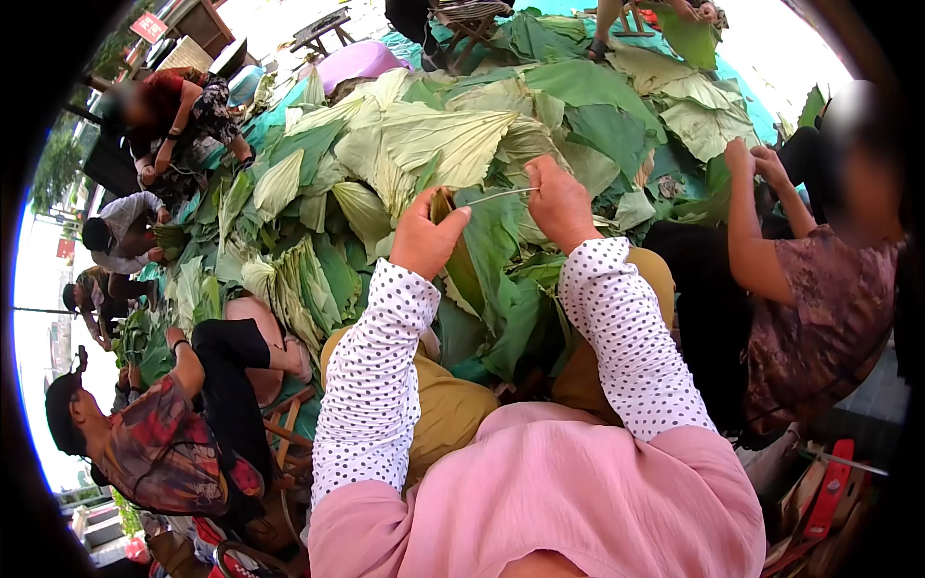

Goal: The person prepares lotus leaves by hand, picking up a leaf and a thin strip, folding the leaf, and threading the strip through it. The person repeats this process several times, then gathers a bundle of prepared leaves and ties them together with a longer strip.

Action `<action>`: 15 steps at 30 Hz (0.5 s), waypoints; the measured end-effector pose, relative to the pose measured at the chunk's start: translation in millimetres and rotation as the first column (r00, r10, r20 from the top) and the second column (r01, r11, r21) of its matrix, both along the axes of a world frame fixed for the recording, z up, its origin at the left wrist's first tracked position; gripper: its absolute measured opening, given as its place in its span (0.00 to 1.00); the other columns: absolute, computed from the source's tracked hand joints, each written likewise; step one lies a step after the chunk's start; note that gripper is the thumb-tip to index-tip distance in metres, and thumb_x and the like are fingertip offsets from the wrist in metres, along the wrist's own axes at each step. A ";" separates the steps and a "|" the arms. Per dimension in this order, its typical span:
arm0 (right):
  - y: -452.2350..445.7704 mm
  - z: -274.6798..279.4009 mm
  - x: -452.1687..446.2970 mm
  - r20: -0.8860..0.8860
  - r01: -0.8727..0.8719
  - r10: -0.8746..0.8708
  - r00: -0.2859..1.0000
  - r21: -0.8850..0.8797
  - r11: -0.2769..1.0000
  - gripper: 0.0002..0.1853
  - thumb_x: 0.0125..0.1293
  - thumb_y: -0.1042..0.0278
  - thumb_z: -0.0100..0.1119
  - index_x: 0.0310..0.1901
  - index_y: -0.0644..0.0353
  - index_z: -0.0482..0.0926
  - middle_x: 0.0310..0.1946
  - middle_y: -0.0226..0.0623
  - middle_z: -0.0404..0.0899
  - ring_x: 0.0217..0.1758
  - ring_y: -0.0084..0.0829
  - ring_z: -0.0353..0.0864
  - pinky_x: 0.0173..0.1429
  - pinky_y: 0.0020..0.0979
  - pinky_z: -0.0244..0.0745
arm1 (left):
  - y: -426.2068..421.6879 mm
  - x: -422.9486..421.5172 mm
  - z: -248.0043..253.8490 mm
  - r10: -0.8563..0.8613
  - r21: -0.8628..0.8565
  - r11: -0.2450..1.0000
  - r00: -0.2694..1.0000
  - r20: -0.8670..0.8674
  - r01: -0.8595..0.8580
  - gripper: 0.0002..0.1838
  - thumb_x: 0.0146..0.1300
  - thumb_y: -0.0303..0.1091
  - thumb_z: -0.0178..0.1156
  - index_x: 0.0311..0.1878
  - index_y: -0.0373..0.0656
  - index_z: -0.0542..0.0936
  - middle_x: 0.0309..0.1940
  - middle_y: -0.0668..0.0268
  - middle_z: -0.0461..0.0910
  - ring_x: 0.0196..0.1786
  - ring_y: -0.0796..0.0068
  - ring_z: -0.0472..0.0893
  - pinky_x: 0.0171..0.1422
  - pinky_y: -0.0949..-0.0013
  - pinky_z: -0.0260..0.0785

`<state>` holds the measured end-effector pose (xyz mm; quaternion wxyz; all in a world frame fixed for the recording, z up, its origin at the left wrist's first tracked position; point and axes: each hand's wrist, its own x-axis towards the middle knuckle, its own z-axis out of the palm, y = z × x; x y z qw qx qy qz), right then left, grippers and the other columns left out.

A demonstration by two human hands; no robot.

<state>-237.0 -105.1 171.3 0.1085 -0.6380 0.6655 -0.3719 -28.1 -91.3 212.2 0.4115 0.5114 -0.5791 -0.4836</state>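
Note:
My left hand (427, 236) is closed, thumb against fingers, at the top edge of a folded green lotus leaf (489, 255) that hangs down between my knees. To the right and slightly higher, my right hand (562, 207) pinches one end of a thin pale strand (501, 197). The strand runs nearly straight across to my left thumb. Whether it is thread, wire or a needle, I cannot tell. Just beyond my hands, a large pile of lotus leaves (443, 140), some fresh green and some dried pale, covers the ground.
People sit around the pile: one at right (819, 299), one at left (164, 424), others farther back. Teal sheeting (761, 96) shows under the leaves. A wooden stool (287, 433) stands at lower left, a purple bundle (358, 64) behind the pile. Something red (829, 491) lies at lower right.

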 end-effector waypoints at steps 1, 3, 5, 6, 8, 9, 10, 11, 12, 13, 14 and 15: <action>0.3 0.2 -0.1 -0.007 -0.005 0.005 1.000 0.017 1.000 0.11 0.73 0.58 0.46 0.44 0.55 0.72 0.32 0.48 0.81 0.35 0.55 0.80 0.41 0.51 0.73 | 0.3 -0.4 -0.1 0.015 -0.002 1.000 1.000 0.004 -0.015 0.15 0.58 0.34 0.65 0.45 0.36 0.77 0.30 0.72 0.77 0.32 0.83 0.72 0.39 0.75 0.67; 0.9 -0.3 -0.3 -0.003 -0.001 0.002 1.000 0.017 1.000 0.10 0.73 0.58 0.46 0.44 0.55 0.72 0.31 0.49 0.81 0.35 0.55 0.80 0.41 0.51 0.72 | 0.9 -0.5 -0.2 0.009 -0.005 1.000 1.000 0.005 -0.009 0.15 0.58 0.34 0.65 0.45 0.36 0.77 0.30 0.72 0.77 0.32 0.83 0.72 0.39 0.75 0.67; 0.2 -1.1 -0.6 0.001 0.000 0.000 1.000 0.019 1.000 0.10 0.73 0.58 0.46 0.43 0.55 0.72 0.31 0.49 0.81 0.35 0.55 0.80 0.41 0.51 0.72 | 1.0 -0.5 0.3 0.005 -0.007 1.000 1.000 0.006 -0.005 0.16 0.58 0.34 0.65 0.45 0.36 0.77 0.30 0.72 0.77 0.32 0.83 0.72 0.39 0.75 0.68; -0.4 -1.8 -0.7 0.001 0.004 -0.004 1.000 0.013 1.000 0.10 0.73 0.58 0.46 0.43 0.55 0.72 0.31 0.49 0.81 0.35 0.55 0.80 0.40 0.51 0.72 | 1.3 -0.4 0.8 0.004 -0.009 1.000 1.000 0.012 -0.004 0.16 0.58 0.34 0.65 0.45 0.36 0.77 0.30 0.72 0.77 0.32 0.83 0.72 0.39 0.74 0.67; -0.9 -3.2 -1.1 0.002 0.007 -0.007 1.000 0.006 1.000 0.10 0.73 0.58 0.46 0.43 0.55 0.72 0.31 0.49 0.81 0.35 0.56 0.80 0.40 0.51 0.72 | 1.2 0.0 1.1 0.002 -0.011 1.000 1.000 0.018 -0.002 0.15 0.58 0.34 0.65 0.45 0.36 0.77 0.30 0.72 0.77 0.32 0.83 0.72 0.38 0.74 0.67; -0.4 -3.4 -1.3 0.002 0.006 -0.006 1.000 0.003 1.000 0.10 0.73 0.58 0.46 0.43 0.55 0.72 0.31 0.49 0.81 0.35 0.55 0.80 0.40 0.51 0.72 | 1.2 0.5 0.6 -0.007 -0.009 1.000 1.000 0.021 0.007 0.15 0.58 0.34 0.65 0.44 0.36 0.77 0.30 0.72 0.77 0.32 0.83 0.72 0.38 0.74 0.67; -0.3 -3.4 -1.2 0.002 0.005 -0.005 1.000 0.001 1.000 0.10 0.72 0.58 0.46 0.43 0.55 0.72 0.31 0.48 0.81 0.35 0.55 0.80 0.40 0.51 0.72 | 0.9 0.8 0.3 -0.017 -0.005 1.000 1.000 0.025 0.017 0.15 0.58 0.34 0.65 0.44 0.36 0.77 0.30 0.72 0.77 0.32 0.83 0.72 0.38 0.74 0.67; -0.1 -3.4 -1.1 0.002 0.005 -0.005 1.000 0.001 1.000 0.10 0.72 0.58 0.46 0.43 0.55 0.72 0.31 0.48 0.81 0.35 0.55 0.80 0.40 0.51 0.72 | 0.5 0.7 -0.6 -0.017 -0.004 1.000 1.000 0.025 0.017 0.15 0.58 0.34 0.65 0.44 0.36 0.77 0.30 0.72 0.77 0.32 0.83 0.72 0.38 0.74 0.67; 0.2 -3.1 -0.9 -0.007 0.002 -0.002 1.000 0.004 1.000 0.10 0.72 0.58 0.46 0.43 0.55 0.72 0.31 0.48 0.81 0.35 0.55 0.80 0.40 0.51 0.72 | 0.2 0.2 -1.0 -0.013 -0.011 1.000 1.000 0.016 0.013 0.14 0.58 0.34 0.65 0.44 0.36 0.77 0.30 0.72 0.77 0.32 0.84 0.71 0.38 0.75 0.67; 0.5 -2.8 -0.5 -0.017 0.000 0.000 1.000 0.007 1.000 0.10 0.72 0.58 0.46 0.43 0.55 0.72 0.31 0.48 0.81 0.35 0.55 0.80 0.40 0.51 0.72 | 0.1 0.0 -1.3 -0.009 -0.018 1.000 1.000 0.007 0.009 0.14 0.58 0.33 0.65 0.44 0.36 0.78 0.30 0.72 0.77 0.32 0.84 0.71 0.37 0.75 0.66; 0.8 -2.4 0.1 -0.018 -0.001 0.001 1.000 0.007 1.000 0.10 0.72 0.58 0.46 0.43 0.55 0.72 0.31 0.48 0.81 0.35 0.55 0.80 0.40 0.51 0.72 | 0.1 0.4 -1.1 -0.008 -0.018 1.000 1.000 0.007 0.008 0.14 0.58 0.33 0.65 0.44 0.36 0.78 0.30 0.72 0.77 0.32 0.84 0.71 0.37 0.75 0.66; 2.0 -1.2 1.3 -0.029 -0.008 0.009 1.000 0.018 1.000 0.10 0.72 0.59 0.46 0.43 0.55 0.72 0.31 0.48 0.81 0.35 0.55 0.80 0.40 0.51 0.72 | 0.8 0.4 1.8 -0.019 -0.010 1.000 1.000 0.014 0.019 0.15 0.58 0.33 0.65 0.44 0.36 0.78 0.31 0.71 0.78 0.33 0.84 0.72 0.38 0.75 0.67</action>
